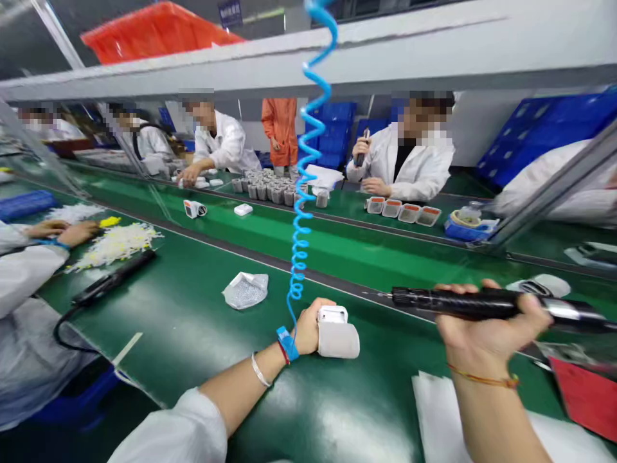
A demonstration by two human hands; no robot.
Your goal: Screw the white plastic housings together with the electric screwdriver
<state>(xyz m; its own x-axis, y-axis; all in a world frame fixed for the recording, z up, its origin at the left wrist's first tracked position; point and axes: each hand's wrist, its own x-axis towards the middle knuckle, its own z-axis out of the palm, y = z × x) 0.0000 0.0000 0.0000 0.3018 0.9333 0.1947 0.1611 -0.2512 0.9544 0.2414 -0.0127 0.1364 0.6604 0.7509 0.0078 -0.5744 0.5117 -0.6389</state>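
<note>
Near the middle of the green table, my left hand (pixel 307 329) is wrapped round a white device (pixel 339 339) with a rounded body and a small housing on its top. A blue strap sits on my left wrist, joined to a coiled blue cord (pixel 308 154) that hangs from above. On the right, my right hand (pixel 482 321) grips a black electric screwdriver (pixel 448 302), held roughly level above the table, its thin bit pointing left. A crumpled clear plastic bag (pixel 245 290) lies left of my left hand.
White sheets (pixel 438 411) and a red folder (pixel 585 395) lie at the lower right. Across the green conveyor (pixel 231 228), people in white coats sit by grey parts (pixel 274 190). At left, a co-worker's hands touch white and yellow pieces (pixel 118 244) beside another black screwdriver (pixel 113 278).
</note>
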